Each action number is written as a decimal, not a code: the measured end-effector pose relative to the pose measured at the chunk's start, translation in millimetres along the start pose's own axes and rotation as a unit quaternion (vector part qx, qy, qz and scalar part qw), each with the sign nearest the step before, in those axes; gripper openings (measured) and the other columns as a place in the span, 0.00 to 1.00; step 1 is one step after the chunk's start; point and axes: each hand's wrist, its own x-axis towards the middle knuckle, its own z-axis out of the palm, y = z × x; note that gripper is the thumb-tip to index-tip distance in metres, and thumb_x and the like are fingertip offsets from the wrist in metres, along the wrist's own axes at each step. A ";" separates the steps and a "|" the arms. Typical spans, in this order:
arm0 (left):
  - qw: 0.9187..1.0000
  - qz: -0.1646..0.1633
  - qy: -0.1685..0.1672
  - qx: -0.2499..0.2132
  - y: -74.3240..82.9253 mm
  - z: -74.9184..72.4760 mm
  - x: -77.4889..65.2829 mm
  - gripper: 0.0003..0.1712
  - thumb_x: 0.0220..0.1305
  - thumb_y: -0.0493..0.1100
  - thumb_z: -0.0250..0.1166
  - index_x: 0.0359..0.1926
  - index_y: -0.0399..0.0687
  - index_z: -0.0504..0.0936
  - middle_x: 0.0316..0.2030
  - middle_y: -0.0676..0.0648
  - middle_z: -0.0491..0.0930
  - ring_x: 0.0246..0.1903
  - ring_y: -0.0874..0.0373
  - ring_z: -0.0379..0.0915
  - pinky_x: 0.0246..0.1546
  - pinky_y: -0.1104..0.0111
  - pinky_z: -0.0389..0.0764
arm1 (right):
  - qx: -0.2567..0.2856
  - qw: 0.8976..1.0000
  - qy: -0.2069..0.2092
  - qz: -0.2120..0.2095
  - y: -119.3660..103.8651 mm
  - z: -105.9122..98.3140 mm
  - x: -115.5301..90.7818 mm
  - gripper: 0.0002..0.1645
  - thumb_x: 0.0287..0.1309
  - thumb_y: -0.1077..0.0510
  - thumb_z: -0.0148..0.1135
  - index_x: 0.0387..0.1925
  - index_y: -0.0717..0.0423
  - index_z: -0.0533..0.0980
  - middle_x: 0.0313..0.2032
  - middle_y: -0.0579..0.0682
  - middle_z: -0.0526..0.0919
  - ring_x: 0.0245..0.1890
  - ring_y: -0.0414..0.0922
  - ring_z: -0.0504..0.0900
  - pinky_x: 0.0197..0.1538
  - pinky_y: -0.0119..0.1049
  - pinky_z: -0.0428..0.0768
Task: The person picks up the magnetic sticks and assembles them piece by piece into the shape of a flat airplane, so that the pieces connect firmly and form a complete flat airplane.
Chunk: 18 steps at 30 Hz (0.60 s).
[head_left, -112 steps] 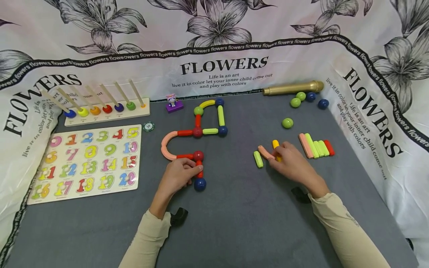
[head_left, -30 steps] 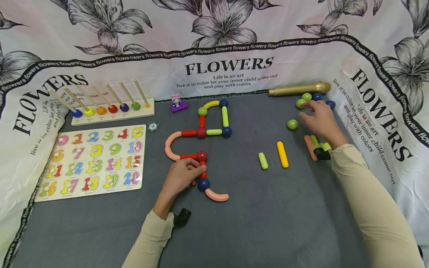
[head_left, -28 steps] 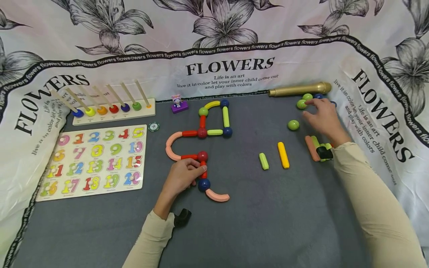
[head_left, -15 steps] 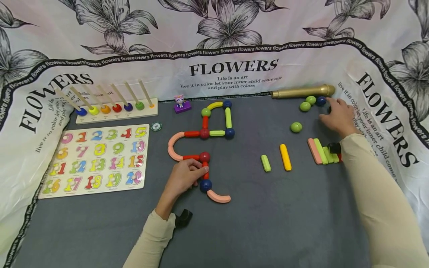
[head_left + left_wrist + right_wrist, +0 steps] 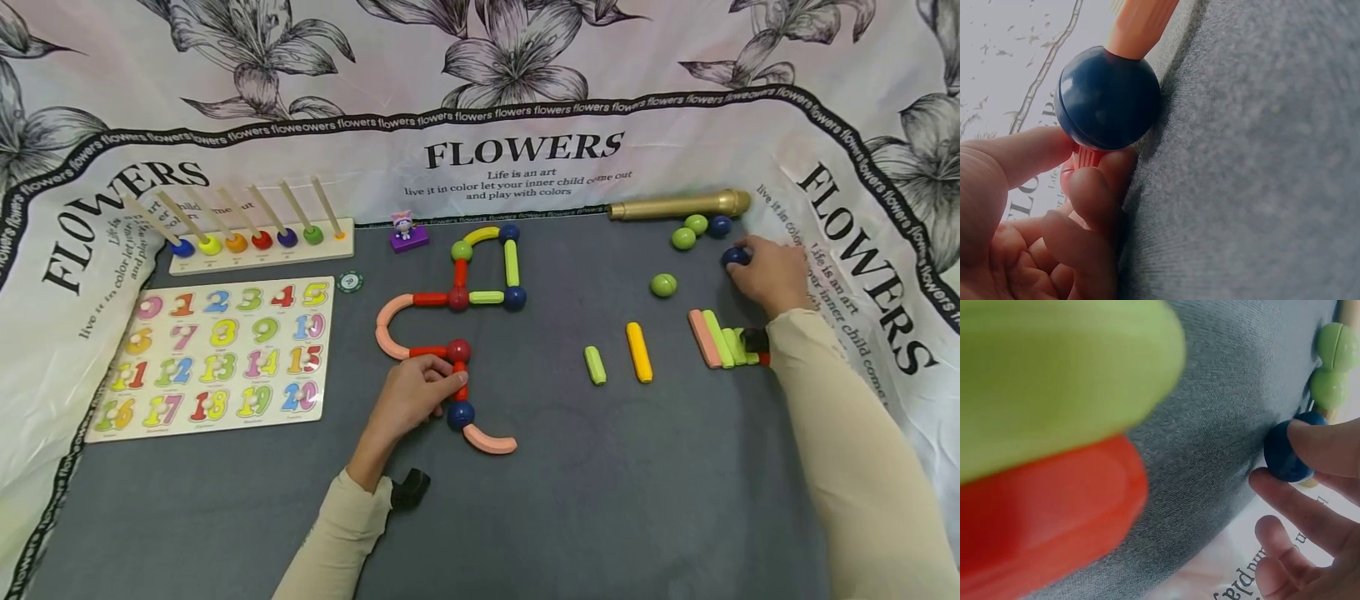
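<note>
My left hand (image 5: 411, 396) pinches a short red magnetic rod (image 5: 1087, 157) between thumb and fingers. The rod joins a red ball (image 5: 458, 351) above to a blue ball (image 5: 461, 415) below, and a curved peach rod (image 5: 491, 442) extends from that blue ball. These belong to a connected figure of rods and balls, with a square-like loop at its top and a peach arc (image 5: 385, 327) at its left. At the far right, my right hand (image 5: 772, 273) pinches another blue ball (image 5: 1282, 453) between thumb and forefinger. A second blue ball (image 5: 720, 226) lies just beyond it.
Green balls (image 5: 663, 285) and a gold microphone-shaped tube (image 5: 675, 205) lie near the right hand. Yellow (image 5: 639, 352) and green (image 5: 595, 365) rods lie mid-right, with a rod row (image 5: 705, 339) beside them. A number board (image 5: 210, 362) and peg counter (image 5: 262, 262) stand left.
My right hand has left the loose rods, passed the green balls and taken hold of a blue ball. The curved peach rod now sits on the figure's lowest blue ball. My left hand keeps its grip.
</note>
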 end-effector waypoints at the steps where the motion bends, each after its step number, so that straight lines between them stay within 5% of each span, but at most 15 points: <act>1: 1.000 0.002 -0.001 0.002 0.3 -0.2 -0.1 0.17 0.72 0.49 0.72 0.46 0.37 0.86 0.22 0.49 0.81 0.19 0.55 0.75 0.24 0.64 0.73 | 0.004 1.000 0.005 0.000 -1.5 0.5 -1.9 0.27 0.75 0.59 0.54 0.64 0.77 0.69 0.57 0.82 0.74 0.56 0.79 0.66 0.70 0.73 0.48; 7: 1.000 0.007 -0.006 0.022 2.3 1.2 0.5 0.18 0.73 0.49 0.71 0.48 0.37 0.86 0.23 0.49 0.81 0.20 0.55 0.75 0.25 0.64 0.74 | 0.046 0.997 0.058 -0.025 -14.3 4.8 -18.9 0.26 0.76 0.56 0.59 0.60 0.77 0.71 0.45 0.78 0.77 0.47 0.73 0.71 0.65 0.70 0.53; 12: 0.999 0.019 -0.009 0.045 5.0 2.3 -2.4 0.18 0.75 0.48 0.69 0.49 0.35 0.86 0.23 0.50 0.80 0.20 0.56 0.75 0.25 0.65 0.74 | 0.088 0.988 0.105 -0.067 -37.5 10.0 -41.1 0.25 0.74 0.58 0.62 0.58 0.78 0.74 0.48 0.80 0.78 0.50 0.75 0.74 0.68 0.70 0.56; 18: 0.997 0.034 0.012 0.067 5.9 3.3 -8.2 0.18 0.74 0.46 0.70 0.53 0.36 0.88 0.27 0.50 0.82 0.24 0.57 0.75 0.27 0.65 0.73 | 0.124 0.979 0.104 -0.122 -75.3 16.2 -72.8 0.23 0.72 0.61 0.65 0.59 0.76 0.76 0.51 0.76 0.80 0.54 0.71 0.74 0.61 0.67 0.62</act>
